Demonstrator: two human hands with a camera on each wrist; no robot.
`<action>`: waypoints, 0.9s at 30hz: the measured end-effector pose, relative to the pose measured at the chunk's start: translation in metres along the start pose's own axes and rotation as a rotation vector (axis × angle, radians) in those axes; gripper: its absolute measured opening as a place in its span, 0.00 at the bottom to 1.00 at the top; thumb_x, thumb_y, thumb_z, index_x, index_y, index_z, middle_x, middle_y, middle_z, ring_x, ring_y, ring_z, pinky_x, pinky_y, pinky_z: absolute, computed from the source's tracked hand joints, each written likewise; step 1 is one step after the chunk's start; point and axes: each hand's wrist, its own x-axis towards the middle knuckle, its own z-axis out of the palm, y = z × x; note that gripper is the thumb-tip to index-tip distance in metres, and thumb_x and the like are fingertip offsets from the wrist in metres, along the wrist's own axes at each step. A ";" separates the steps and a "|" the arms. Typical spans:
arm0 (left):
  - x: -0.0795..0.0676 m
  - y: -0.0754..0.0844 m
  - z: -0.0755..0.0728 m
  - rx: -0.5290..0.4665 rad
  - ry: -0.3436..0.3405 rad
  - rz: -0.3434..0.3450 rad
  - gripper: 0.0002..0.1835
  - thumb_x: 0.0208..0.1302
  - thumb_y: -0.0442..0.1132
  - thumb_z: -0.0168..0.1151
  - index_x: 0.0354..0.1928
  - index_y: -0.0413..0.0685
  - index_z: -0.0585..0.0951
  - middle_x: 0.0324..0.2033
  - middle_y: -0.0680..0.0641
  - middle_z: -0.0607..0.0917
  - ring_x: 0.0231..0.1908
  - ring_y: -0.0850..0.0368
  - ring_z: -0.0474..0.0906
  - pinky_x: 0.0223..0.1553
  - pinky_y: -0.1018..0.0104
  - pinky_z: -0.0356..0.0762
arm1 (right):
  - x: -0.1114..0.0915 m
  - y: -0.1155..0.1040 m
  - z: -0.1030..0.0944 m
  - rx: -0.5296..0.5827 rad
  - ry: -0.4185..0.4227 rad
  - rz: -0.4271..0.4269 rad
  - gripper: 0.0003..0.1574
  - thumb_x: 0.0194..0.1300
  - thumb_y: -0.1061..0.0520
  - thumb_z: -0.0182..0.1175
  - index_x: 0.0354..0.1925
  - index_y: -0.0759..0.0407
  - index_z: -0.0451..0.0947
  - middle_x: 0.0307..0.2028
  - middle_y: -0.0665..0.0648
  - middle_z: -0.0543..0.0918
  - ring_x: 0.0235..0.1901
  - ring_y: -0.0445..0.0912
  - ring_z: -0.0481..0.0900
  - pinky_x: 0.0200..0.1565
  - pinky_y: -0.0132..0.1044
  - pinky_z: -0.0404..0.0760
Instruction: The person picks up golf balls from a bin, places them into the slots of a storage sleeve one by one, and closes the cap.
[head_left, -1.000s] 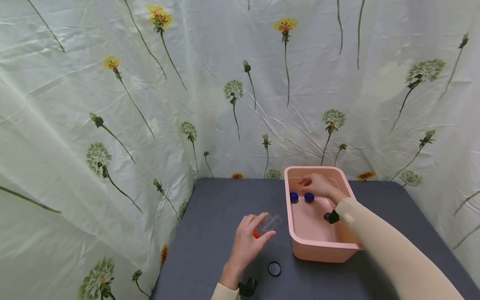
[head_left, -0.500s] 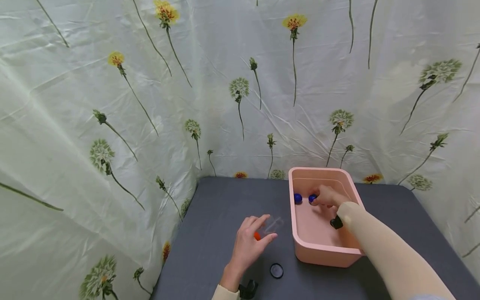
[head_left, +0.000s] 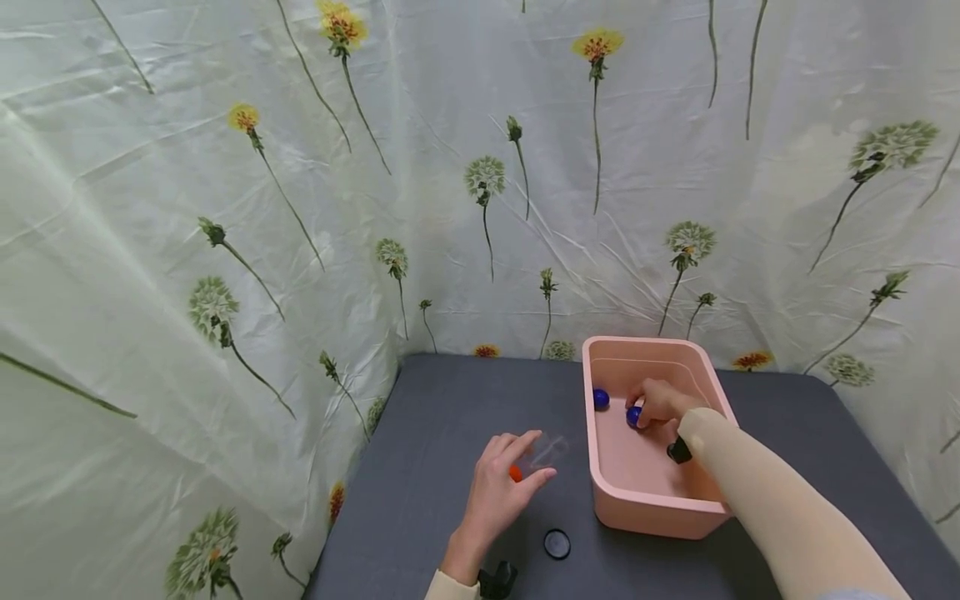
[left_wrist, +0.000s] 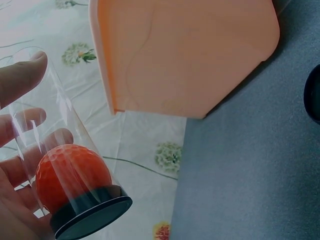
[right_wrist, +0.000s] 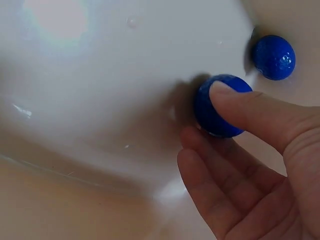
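My left hand (head_left: pixel 497 492) grips a clear plastic tube (left_wrist: pixel 75 120) above the table. An orange golf ball (left_wrist: pixel 75 172) sits at the bottom of the tube, over its black end cap (left_wrist: pixel 92 216); the tube's far end has no cap on it. Inside the pink bin (head_left: pixel 660 500), my right hand (head_left: pixel 662 402) pinches a blue golf ball (right_wrist: pixel 207 117) between thumb and fingers, low over the floor. A second blue golf ball (right_wrist: pixel 273 57) lies apart from it, by the bin's left wall in the head view.
A black round cap (head_left: pixel 557 544) lies on the dark grey table (head_left: pixel 465 400), between my left hand and the bin. Behind the table hangs a pale curtain (head_left: pixel 435 208) with a dandelion print. The bin's raised walls surround my right hand.
My right hand has come down from above the blue golf balls and taken hold of one, shifting it slightly toward me. My left hand keeps its grip on the tube; the view has shifted slightly.
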 end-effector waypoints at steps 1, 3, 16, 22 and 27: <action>0.000 0.001 0.000 0.000 -0.001 0.000 0.29 0.58 0.55 0.74 0.62 0.61 0.81 0.38 0.52 0.82 0.38 0.64 0.71 0.35 0.68 0.73 | -0.002 0.000 0.000 0.001 0.000 0.001 0.24 0.49 0.75 0.71 0.47 0.69 0.82 0.37 0.66 0.80 0.29 0.50 0.81 0.33 0.44 0.85; 0.000 0.002 -0.001 -0.003 -0.004 -0.004 0.29 0.58 0.56 0.73 0.62 0.61 0.81 0.38 0.52 0.82 0.38 0.64 0.72 0.34 0.68 0.72 | -0.004 -0.001 0.000 -0.005 -0.005 -0.008 0.23 0.49 0.74 0.71 0.47 0.70 0.81 0.36 0.65 0.81 0.28 0.50 0.81 0.33 0.44 0.85; -0.002 0.007 0.001 -0.006 -0.010 -0.020 0.29 0.57 0.54 0.75 0.61 0.62 0.81 0.38 0.59 0.80 0.37 0.64 0.71 0.34 0.69 0.72 | -0.010 -0.016 -0.008 -0.054 -0.028 -0.086 0.23 0.53 0.72 0.69 0.49 0.66 0.82 0.34 0.60 0.82 0.29 0.48 0.76 0.28 0.39 0.76; -0.003 0.010 0.002 -0.013 -0.029 -0.037 0.29 0.56 0.52 0.76 0.61 0.63 0.81 0.38 0.60 0.79 0.37 0.65 0.70 0.33 0.70 0.71 | -0.016 -0.021 -0.012 -0.120 -0.021 -0.108 0.23 0.55 0.70 0.70 0.51 0.64 0.83 0.36 0.57 0.84 0.31 0.48 0.77 0.31 0.39 0.78; -0.004 0.013 0.003 -0.023 -0.037 -0.046 0.29 0.56 0.53 0.76 0.61 0.63 0.81 0.38 0.60 0.79 0.37 0.63 0.71 0.33 0.70 0.72 | -0.024 -0.028 -0.014 -0.128 -0.021 -0.154 0.22 0.55 0.68 0.72 0.50 0.61 0.84 0.40 0.56 0.86 0.35 0.48 0.79 0.38 0.41 0.83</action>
